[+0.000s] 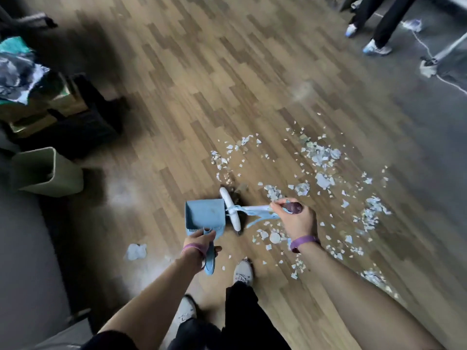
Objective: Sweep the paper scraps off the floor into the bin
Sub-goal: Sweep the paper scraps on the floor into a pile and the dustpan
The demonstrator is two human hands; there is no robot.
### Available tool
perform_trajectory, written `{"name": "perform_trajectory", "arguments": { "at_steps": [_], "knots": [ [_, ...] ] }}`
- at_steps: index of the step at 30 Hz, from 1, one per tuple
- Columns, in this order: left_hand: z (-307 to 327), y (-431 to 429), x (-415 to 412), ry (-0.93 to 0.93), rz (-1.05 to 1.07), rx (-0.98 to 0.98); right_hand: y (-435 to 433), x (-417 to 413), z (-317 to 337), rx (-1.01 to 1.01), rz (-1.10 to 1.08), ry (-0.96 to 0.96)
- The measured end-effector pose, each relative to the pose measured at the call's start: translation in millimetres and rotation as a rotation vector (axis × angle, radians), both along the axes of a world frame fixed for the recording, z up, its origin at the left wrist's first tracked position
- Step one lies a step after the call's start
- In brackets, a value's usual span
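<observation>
Pale paper scraps lie scattered over the wooden floor, mostly right of centre, with one larger crumpled piece to the left. My left hand grips the handle of a blue dustpan, whose tray rests low by the floor. My right hand holds the handle of a white-headed broom; the broom's head stands right beside the dustpan's right edge. A green bin stands at the left, well apart from the scraps.
Dark furniture and a box with crumpled bags stand behind the bin. Another person's legs and shoes are at the top right, near a cable and a stand's foot. My own feet are just below the dustpan.
</observation>
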State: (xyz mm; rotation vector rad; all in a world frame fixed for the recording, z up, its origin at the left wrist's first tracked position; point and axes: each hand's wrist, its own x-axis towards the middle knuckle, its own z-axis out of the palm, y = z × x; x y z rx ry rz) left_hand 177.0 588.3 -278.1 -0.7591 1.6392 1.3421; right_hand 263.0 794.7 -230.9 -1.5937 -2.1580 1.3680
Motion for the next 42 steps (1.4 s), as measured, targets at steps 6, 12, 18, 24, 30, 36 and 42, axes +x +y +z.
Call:
{"name": "perform_trajectory", "arguments": {
  "at_steps": [6,12,18,24,30,36,42],
  "knots": [
    [14,84,-9,0.051,-0.135,0.04,91,20,4,0.122,-0.03,-0.018],
    [21,90,-15,0.039,-0.111,0.041,106,12,11,0.187,-0.015,-0.008],
    [36,52,-26,0.062,-0.007,-0.041,62,-22,42,0.233,0.099,0.004],
    [51,-45,-43,0.119,0.215,-0.122,-46,-76,66,0.206,0.242,0.083],
    [65,-173,-54,0.164,0.426,-0.144,-183,-128,66,0.099,0.367,0.119],
    [66,-308,-61,0.184,0.686,-0.243,-324,-180,73,-0.023,0.541,0.213],
    [55,-397,-57,0.175,0.825,-0.343,-411,-202,60,-0.121,0.571,0.176]
  ]
}}
